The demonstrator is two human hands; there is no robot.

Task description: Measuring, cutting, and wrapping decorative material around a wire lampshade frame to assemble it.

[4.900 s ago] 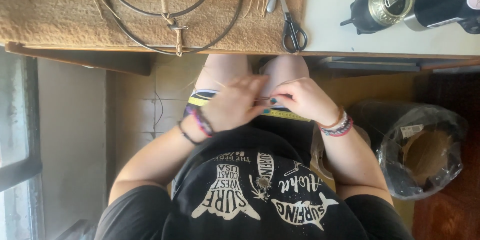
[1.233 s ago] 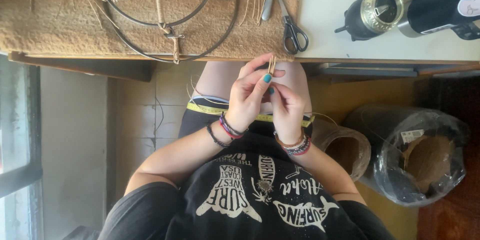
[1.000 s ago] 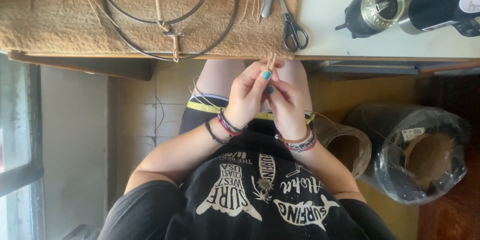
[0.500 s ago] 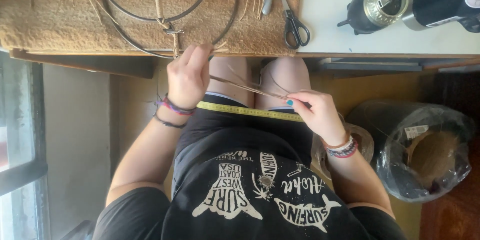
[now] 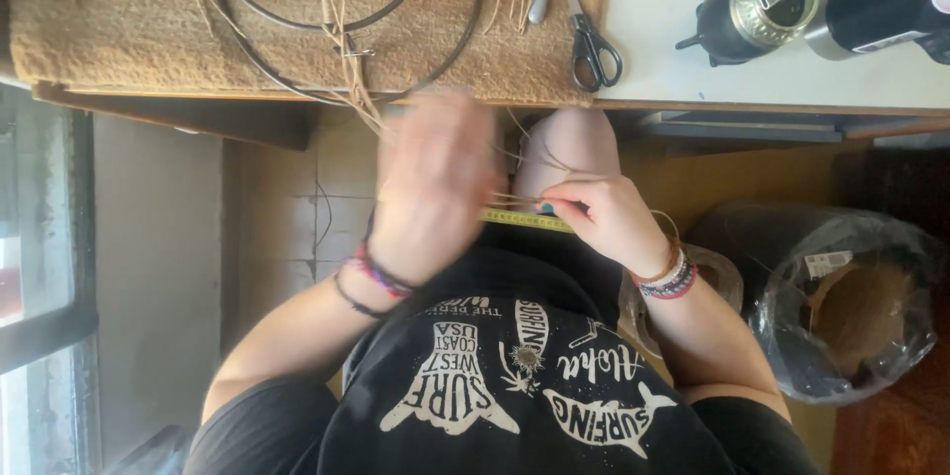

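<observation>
From my feed, the table (image 5: 772,79) fills the top of the view, its near edge running across above my lap. A woven fibre mat (image 5: 119,30) covers its left part right up to that near edge. On the mat lie two dark wire hoops (image 5: 297,89), one inside the other, with a bundle of straw-coloured fibres (image 5: 332,20) crossing them. Steel scissors (image 5: 589,40) lie at the mat's right edge, handles toward me. On the bare right part of the table stand a round black gourd cup with a brass rim (image 5: 757,5) and, beside it at the right edge, a black flask (image 5: 891,0).

Below the table, at lower right, sits a clear plastic bag of brown fibre (image 5: 851,307).

My left hand (image 5: 430,183) is blurred, raised near the table's edge; I cannot tell whether it grips anything. My right hand (image 5: 604,223) rests over my lap, fingers pinched narrow on thin fibre strands (image 5: 515,200) that run left toward the other hand.
</observation>
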